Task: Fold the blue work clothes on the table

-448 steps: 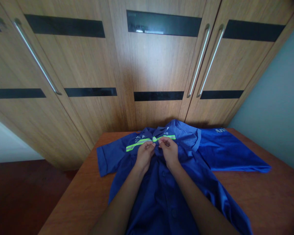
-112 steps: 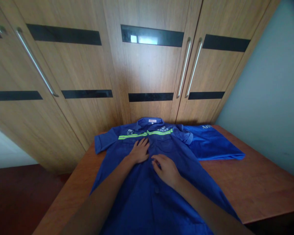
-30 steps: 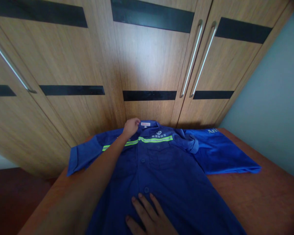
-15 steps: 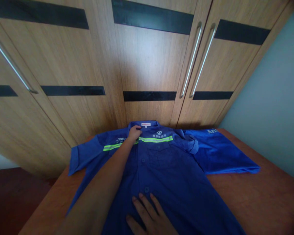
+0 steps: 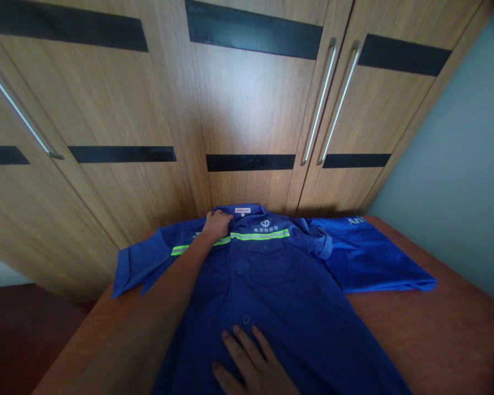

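Note:
A dark blue short-sleeved shirt [image 5: 279,296] lies front up, buttons down its middle, with a yellow-green reflective stripe and white print across the chest. My left hand [image 5: 217,224] is at the collar's left side, its fingers closed on the collar cloth. Lower down, my right hand [image 5: 253,359] lies spread on the shirt front, just below a button. The right sleeve in view is bunched, while the left one lies spread out.
A folded brighter blue garment [image 5: 378,258] lies at the right, partly under the shirt's sleeve. Beneath both is a reddish-brown wooden surface [image 5: 448,329]. Wooden cabinet doors [image 5: 250,104] with metal handles stand directly behind, and a pale wall [image 5: 460,181] is at the right.
My left hand has moved a little to the left along the collar, and the collar's left side has shifted with it. My right hand has stayed in place.

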The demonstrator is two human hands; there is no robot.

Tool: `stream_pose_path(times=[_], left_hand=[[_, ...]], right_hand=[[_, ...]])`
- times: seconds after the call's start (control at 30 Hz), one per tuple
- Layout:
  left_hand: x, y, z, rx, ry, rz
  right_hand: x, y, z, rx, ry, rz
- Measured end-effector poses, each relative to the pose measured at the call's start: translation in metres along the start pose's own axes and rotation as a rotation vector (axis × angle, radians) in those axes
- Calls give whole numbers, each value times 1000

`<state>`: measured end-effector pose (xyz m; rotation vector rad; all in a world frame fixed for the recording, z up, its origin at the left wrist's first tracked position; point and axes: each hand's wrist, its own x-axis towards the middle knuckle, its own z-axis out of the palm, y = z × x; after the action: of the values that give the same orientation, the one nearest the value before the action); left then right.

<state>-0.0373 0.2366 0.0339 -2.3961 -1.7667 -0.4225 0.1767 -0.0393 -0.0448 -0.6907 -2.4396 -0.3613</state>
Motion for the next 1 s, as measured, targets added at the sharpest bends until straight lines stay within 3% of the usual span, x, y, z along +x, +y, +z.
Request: stream_pose_path(times=[0.3,0.57,0.83,1.0], left_hand=[[-23,-11,-14,153,-42,321],[-35,-21,-17,177,-127,411],[-40,-3,-16,74,-215,420],[-56,-6,-23,47,-162,262]], right_hand=[[-2,2,-1,28,-85,11],[-4,10,-10,88,-220,27],[-8,14,-17,143,-273,12],[3,25,-39,310,-423,31]])
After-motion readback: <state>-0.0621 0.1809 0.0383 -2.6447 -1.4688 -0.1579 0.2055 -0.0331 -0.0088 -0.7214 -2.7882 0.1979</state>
